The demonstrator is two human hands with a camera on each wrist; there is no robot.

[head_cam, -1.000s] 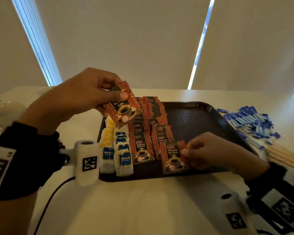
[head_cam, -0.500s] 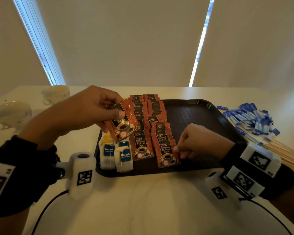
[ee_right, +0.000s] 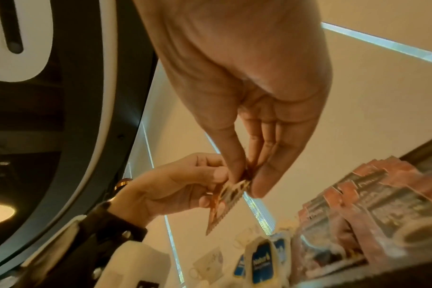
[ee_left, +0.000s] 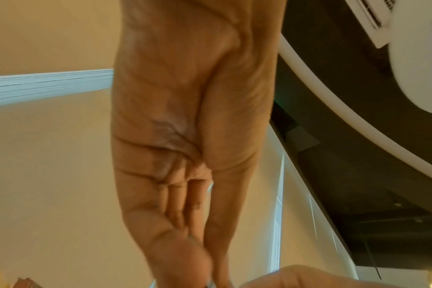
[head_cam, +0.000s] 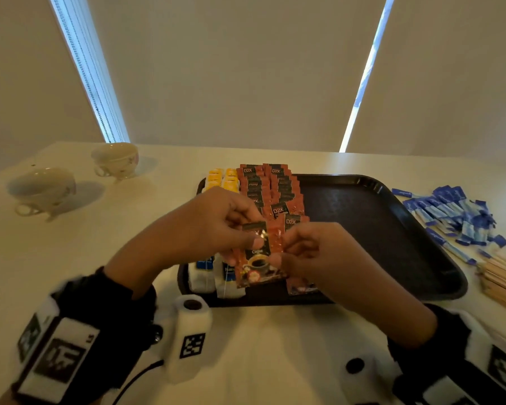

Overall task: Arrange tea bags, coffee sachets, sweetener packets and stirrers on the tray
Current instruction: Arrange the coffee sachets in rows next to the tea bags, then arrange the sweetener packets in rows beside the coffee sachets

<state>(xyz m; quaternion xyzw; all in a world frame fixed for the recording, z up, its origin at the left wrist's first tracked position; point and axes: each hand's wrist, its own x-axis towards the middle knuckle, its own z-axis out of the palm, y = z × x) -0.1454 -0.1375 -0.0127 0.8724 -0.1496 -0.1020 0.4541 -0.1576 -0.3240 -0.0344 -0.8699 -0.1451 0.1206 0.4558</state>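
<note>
Both pinching one coffee sachet (head_cam: 259, 255) above the near edge of the tray (head_cam: 392, 229) — left hand (head_cam: 214, 226) at its left edge, right hand (head_cam: 310, 252) at its right, thumb and fingertips clamped on glossy, crinkled foil with a serrated end. Beneath, on the dark, rounded-corner plastic tray: overlapping rows of red-brown coffee sachets (head_cam: 275, 188), soft white tea bags (head_cam: 202, 276) with blue and yellow tags along the left side. Off the tray to the right — a loose heap of blue paper sweetener packets (head_cam: 453, 214), then pale wooden stirrers (head_cam: 503, 282) in a bundle. Smooth cream desk (head_cam: 260, 346); two overturned ceramic cups (head_cam: 41, 188) far left. Beige roller blinds (head_cam: 246, 68) behind, daylight in the gaps.
</note>
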